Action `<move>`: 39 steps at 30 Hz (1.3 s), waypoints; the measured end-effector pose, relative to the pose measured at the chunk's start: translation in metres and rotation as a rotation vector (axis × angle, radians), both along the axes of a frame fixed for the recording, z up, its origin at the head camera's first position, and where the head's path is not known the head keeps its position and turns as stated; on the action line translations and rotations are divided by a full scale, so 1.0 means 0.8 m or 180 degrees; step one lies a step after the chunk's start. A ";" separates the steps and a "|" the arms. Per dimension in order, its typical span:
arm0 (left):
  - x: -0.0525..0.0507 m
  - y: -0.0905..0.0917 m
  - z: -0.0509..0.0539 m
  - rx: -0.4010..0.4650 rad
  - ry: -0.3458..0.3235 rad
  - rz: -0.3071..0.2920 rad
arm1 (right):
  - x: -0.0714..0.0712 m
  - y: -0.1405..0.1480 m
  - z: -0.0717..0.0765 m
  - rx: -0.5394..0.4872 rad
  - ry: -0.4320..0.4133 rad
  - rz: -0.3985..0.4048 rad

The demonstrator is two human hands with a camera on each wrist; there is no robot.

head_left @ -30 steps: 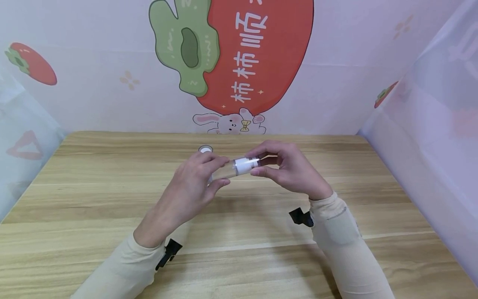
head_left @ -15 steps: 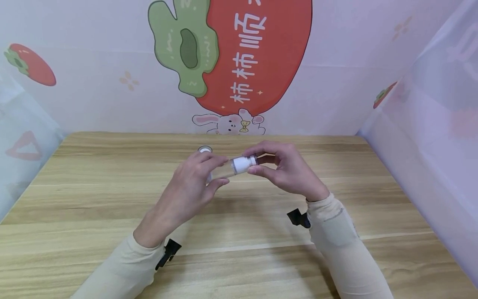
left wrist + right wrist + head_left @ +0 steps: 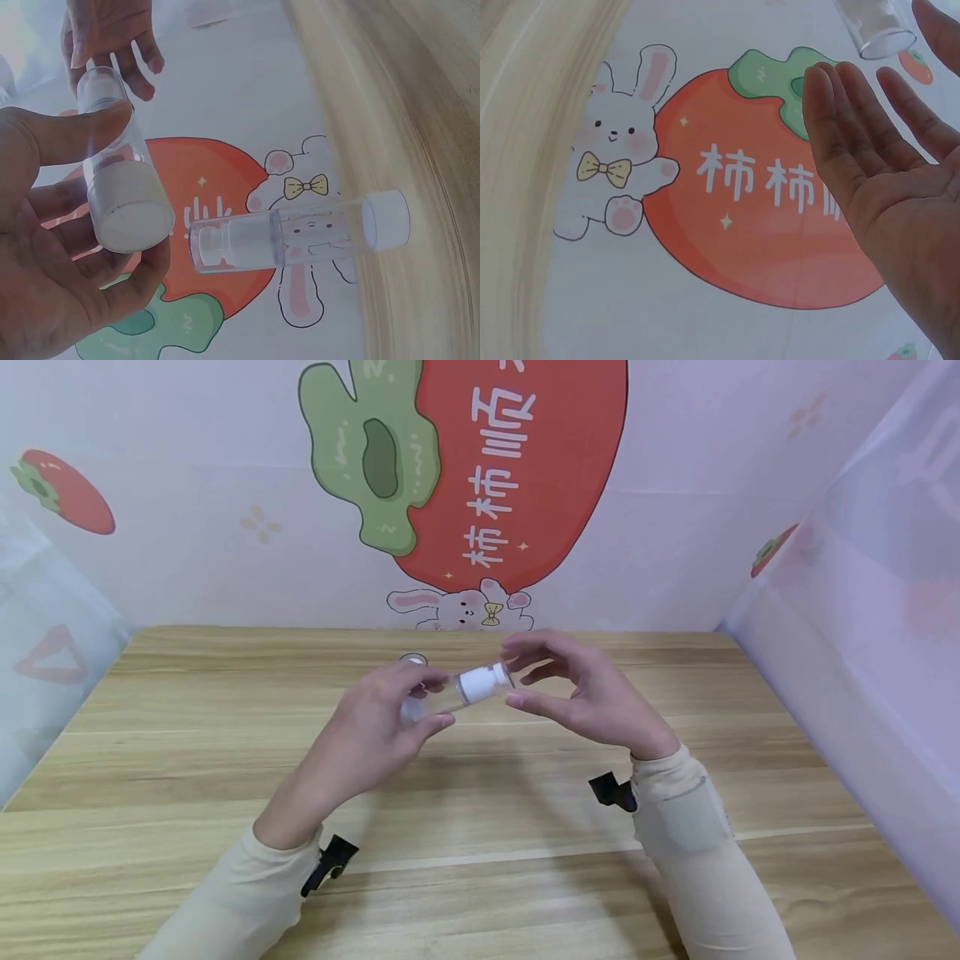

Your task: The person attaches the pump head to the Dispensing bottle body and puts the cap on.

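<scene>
My left hand (image 3: 378, 714) holds a clear pump bottle (image 3: 474, 686) above the table, its thumb and fingers around the end with the white base (image 3: 131, 214). The bottle lies tilted, with its white pump part and clear cap (image 3: 885, 43) towards the right. My right hand (image 3: 588, 697) is just off the capped end, its fingers relaxed and parted from the thumb, with nothing in its palm in the right wrist view. A second bottle (image 3: 274, 238) of the same kind stands on the table behind the left hand; only its top shows in the head view.
The wooden table (image 3: 480, 877) reaches back to a white cloth (image 3: 187, 543) printed with a persimmon and a rabbit. More cloth hangs at the left and right sides. Each wrist carries a small black mount (image 3: 611, 791).
My right hand has loosened from the bottle's capped end and drawn slightly to the right. The left hand has shifted a little left with the bottle, and its fingers have changed position.
</scene>
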State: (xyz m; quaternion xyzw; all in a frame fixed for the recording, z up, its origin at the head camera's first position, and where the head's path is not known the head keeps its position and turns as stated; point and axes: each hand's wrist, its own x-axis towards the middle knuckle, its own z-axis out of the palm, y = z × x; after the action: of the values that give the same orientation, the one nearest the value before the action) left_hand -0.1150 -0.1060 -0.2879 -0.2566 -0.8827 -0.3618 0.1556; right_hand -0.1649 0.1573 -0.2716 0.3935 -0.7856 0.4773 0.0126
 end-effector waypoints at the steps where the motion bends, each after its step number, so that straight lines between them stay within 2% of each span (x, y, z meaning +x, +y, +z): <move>1: 0.000 -0.001 0.001 0.0030 -0.0031 0.0004 | 0.000 0.001 0.001 0.0000 -0.0001 -0.0018; 7: -0.002 -0.008 0.006 0.0353 -0.0241 0.0135 | 0.001 0.008 0.006 0.0022 0.0005 -0.0132; 15: -0.006 -0.022 0.013 0.1053 -0.0454 0.0327 | 0.000 0.009 0.008 0.0103 0.0037 -0.0154; 24: -0.013 -0.038 0.016 0.1632 -0.0713 0.0759 | 0.001 0.008 0.007 0.0224 -0.0097 -0.0142; 30: -0.023 -0.045 0.007 0.1704 -0.0861 0.0949 | 0.002 0.008 0.007 0.0322 -0.0113 -0.0111; 39: -0.043 -0.054 -0.024 0.1734 -0.1254 0.1231 | 0.001 0.008 0.004 0.0396 -0.0157 -0.0021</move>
State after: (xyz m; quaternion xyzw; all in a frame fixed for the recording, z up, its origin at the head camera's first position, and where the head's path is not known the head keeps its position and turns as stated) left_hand -0.1498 -0.1491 -0.3072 0.0396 -0.7993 -0.5893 0.1109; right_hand -0.1643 0.1639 -0.2685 0.3790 -0.8151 0.4370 -0.0297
